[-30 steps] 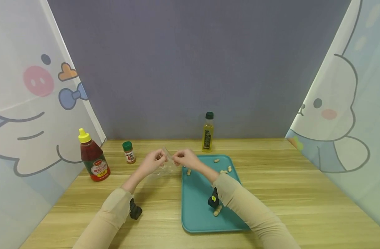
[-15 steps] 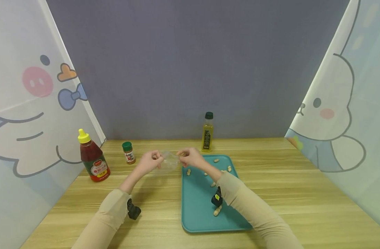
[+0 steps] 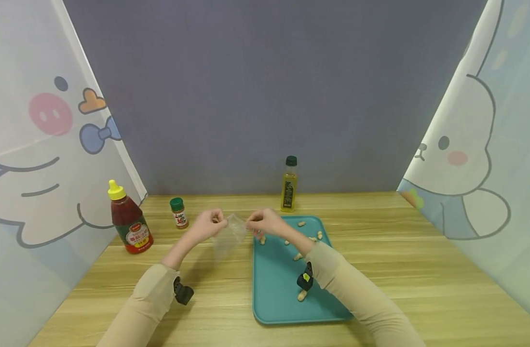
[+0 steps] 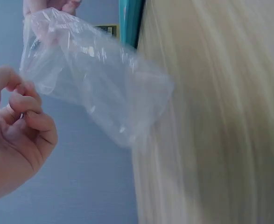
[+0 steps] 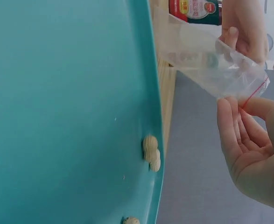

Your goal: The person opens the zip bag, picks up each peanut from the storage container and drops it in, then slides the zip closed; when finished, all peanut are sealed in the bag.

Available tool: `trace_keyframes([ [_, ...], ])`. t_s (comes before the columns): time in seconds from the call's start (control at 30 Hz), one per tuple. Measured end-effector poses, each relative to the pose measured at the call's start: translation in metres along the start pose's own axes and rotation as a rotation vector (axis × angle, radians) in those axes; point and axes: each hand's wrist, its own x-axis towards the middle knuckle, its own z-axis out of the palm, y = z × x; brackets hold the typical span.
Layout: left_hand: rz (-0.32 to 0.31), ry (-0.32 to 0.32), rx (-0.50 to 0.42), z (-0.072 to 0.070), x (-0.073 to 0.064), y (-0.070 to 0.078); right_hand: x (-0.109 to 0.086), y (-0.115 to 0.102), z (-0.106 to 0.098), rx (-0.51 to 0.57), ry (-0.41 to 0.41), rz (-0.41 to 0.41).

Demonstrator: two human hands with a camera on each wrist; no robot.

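A clear plastic zip bag point(image 4: 104, 79) hangs between my two hands, its body drooping downward. My left hand point(image 3: 209, 224) pinches one corner of its top edge between thumb and finger. The opposite top corner is pinched by my right hand point(image 3: 265, 223), over the left rim of the teal tray point(image 3: 254, 289). A red line runs along the bag's mouth in the right wrist view, close to my right fingertips point(image 5: 249, 103). Nothing shows inside the bag. Several peanuts in their shells point(image 5: 150, 148) lie scattered on the tray, some hidden under my right arm.
A ketchup bottle point(image 3: 132, 222) with a yellow cap stands at the left, beside a small green-capped spice jar point(image 3: 179, 213). Behind the tray stands a bottle of yellow oil point(image 3: 289, 185). A grey panel point(image 3: 265, 96) rises at the table's back edge.
My hands have drawn slightly apart, the right one moving a little to the right. The bag, earlier bunched between the fingers, now hangs more spread out and lower.
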Motion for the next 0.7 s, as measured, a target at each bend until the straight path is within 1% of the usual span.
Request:
trace_keyframes([
  [0.17,0.118,-0.058,0.095,-0.002,-0.002,0.002,-0.004,-0.004,0.000,0.028,0.030,0.000],
  [0.3,0.167,-0.111,0.116,-0.005,-0.003,0.003,-0.006,-0.005,0.000,0.011,0.065,-0.005],
  [0.43,0.178,-0.128,0.136,-0.010,-0.006,0.005,-0.008,-0.006,0.000,-0.029,0.078,-0.037],
  [0.5,0.176,-0.118,0.161,-0.013,-0.007,0.006,-0.009,-0.007,0.000,-0.041,0.078,-0.058],
  [0.57,0.180,-0.094,0.197,-0.015,-0.008,0.007,-0.009,-0.006,0.001,-0.047,0.084,-0.070],
  [0.7,0.207,-0.022,0.281,-0.011,-0.008,0.008,-0.007,-0.005,0.005,-0.036,0.125,-0.073],
])
